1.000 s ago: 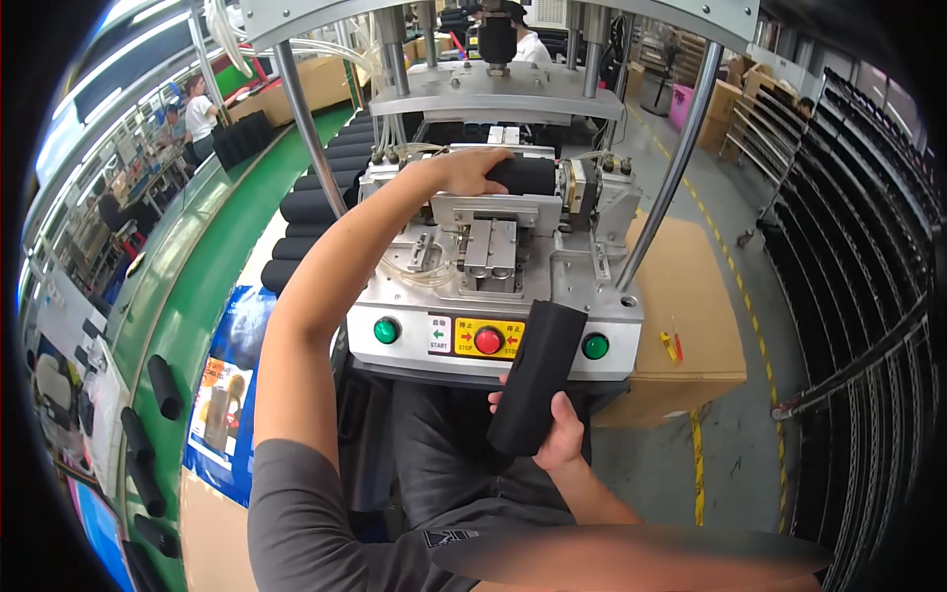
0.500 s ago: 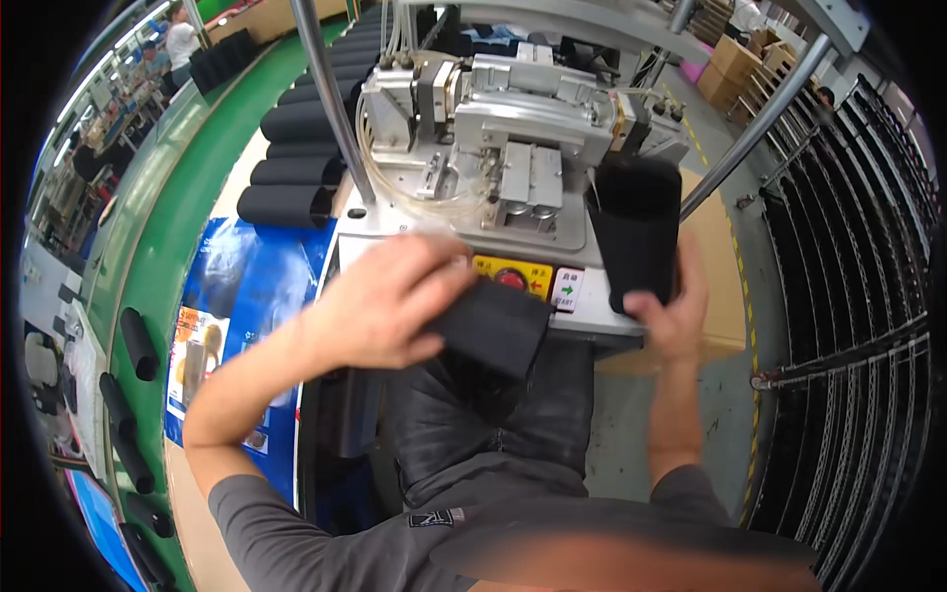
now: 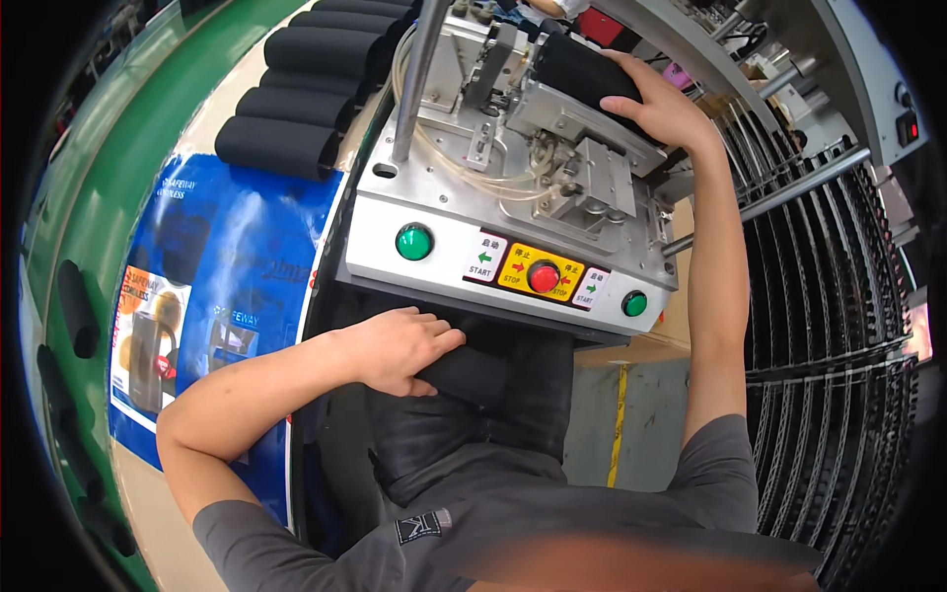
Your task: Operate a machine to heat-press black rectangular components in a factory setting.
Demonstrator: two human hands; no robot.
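Observation:
My right hand (image 3: pixel 663 107) reaches up and presses a black foam tube (image 3: pixel 582 71) onto the top of the grey metal machine (image 3: pixel 533 178). My left hand (image 3: pixel 400 347) is down at my lap, below the machine's front panel, gripping another black foam tube (image 3: pixel 472 375) that lies on my dark trousers. The panel carries two green buttons (image 3: pixel 414 241) and a red button (image 3: pixel 544 277) on a yellow plate.
Several black foam tubes (image 3: pixel 296 89) lie stacked on the surface left of the machine. A blue printed carton (image 3: pixel 212 286) sits at the left. Dark wire racks (image 3: pixel 829 326) fill the right side. A green floor strip with more tubes runs along the far left.
My right hand has lifted its foam tube from beside the panel up onto the machine's top. My left hand has carried the other tube down to my lap.

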